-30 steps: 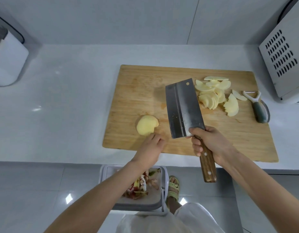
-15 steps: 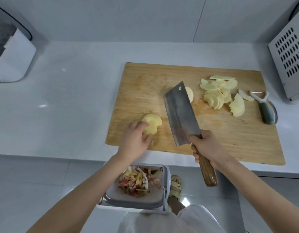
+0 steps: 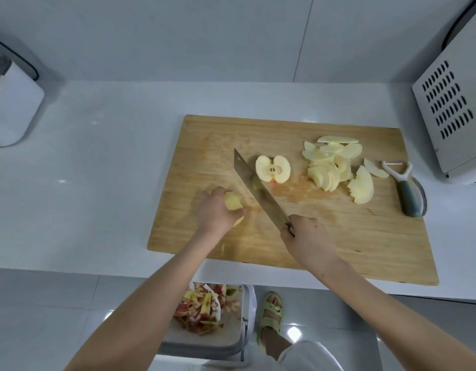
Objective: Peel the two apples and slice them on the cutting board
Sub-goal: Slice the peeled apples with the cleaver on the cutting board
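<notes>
Apple half (image 3: pixel 273 169) cut-face up, core fore-and-aft

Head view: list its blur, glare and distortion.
Head view: motion blur smears the left hand and its peeled apple piece; small glare spots sit on the white countertop; wide-angle distortion skews the cutting board; the apple slices look sharp.

Head-worn view, facing down, near cutting board (image 3: pixel 365 236)
</notes>
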